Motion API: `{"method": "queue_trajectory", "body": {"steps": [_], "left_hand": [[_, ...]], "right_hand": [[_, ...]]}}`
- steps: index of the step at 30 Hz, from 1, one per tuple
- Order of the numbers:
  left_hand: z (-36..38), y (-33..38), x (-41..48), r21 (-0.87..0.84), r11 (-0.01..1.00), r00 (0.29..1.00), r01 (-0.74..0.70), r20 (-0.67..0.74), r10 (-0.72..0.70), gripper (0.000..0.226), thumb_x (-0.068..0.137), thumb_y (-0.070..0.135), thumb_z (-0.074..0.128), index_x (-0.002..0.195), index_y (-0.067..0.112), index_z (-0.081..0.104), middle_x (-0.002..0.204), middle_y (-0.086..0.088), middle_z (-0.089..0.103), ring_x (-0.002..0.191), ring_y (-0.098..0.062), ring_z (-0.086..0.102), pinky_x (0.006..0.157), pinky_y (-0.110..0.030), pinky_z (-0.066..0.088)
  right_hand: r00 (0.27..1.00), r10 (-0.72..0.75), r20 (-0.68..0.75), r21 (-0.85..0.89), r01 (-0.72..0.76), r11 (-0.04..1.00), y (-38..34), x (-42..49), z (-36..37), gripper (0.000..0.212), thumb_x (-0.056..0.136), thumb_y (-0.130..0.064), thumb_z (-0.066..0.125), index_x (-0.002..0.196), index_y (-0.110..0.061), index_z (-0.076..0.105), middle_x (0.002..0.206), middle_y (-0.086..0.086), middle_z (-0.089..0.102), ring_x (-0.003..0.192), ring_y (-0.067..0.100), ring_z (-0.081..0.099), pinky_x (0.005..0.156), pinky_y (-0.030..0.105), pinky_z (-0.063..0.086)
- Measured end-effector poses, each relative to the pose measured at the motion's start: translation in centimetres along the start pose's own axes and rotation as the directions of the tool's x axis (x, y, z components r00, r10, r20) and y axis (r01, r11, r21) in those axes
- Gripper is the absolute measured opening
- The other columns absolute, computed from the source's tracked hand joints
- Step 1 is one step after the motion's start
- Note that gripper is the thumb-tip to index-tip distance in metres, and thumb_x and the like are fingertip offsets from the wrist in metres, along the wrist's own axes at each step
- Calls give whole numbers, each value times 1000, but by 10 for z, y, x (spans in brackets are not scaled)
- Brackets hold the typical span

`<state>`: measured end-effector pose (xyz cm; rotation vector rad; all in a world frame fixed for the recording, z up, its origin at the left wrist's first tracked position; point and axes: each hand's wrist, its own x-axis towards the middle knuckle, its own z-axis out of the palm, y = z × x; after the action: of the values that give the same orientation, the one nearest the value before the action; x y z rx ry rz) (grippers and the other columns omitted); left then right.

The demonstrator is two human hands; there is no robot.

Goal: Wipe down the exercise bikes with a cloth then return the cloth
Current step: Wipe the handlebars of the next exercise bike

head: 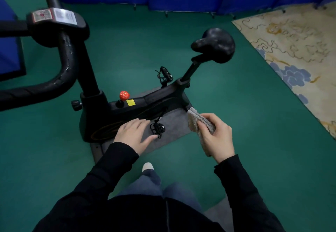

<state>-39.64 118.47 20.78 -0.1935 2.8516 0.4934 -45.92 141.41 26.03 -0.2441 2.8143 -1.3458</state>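
Grey, rough-woven cloth (199, 121) is folded into a thick pad and pinched in the right hand (216, 135), held in the air beside the exercise bike (138, 102), not touching it. The left hand (133, 134) hovers with fingers spread and relaxed, holding nothing, above the near pedal (157, 128). I think the pedal straps could catch the coarse cloth. The black saddle (216, 45) looks smooth and rounded; the handlebar (67, 59) coating looks scuffed.
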Motion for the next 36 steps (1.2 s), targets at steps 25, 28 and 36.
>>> {"method": "queue_trajectory", "body": {"steps": [25, 28, 36], "left_hand": [[-9, -25, 20, -205, 715, 722, 668, -54, -690, 67, 91, 63, 30, 144, 23, 27, 150, 5, 32, 140, -13, 24, 112, -31, 22], [-11, -15, 28, -228, 655, 657, 720, -79, -750, 67, 90, 63, 30, 144, 22, 29, 149, 5, 34, 139, -14, 26, 111, -31, 24], [-17, 11, 18, -314, 455, 440, 834, -121, -890, 65, 90, 63, 30, 142, 25, 32, 146, 5, 38, 135, -14, 31, 109, -33, 25]], "right_hand": [[705, -494, 509, 190, 468, 863, -65, 200, 90, 13, 85, -10, 66, 91, -22, 67, 78, -26, 61, 76, -17, 57, 67, -2, 37], [632, -555, 541, 254, 505, 824, -75, 221, 93, 14, 85, -10, 65, 91, -23, 66, 80, -28, 61, 76, -17, 57, 67, -3, 37], [460, -677, 574, 405, 559, 724, -103, 247, 98, 18, 86, -10, 64, 89, -27, 63, 81, -27, 61, 77, -15, 57, 66, -1, 38]]}}
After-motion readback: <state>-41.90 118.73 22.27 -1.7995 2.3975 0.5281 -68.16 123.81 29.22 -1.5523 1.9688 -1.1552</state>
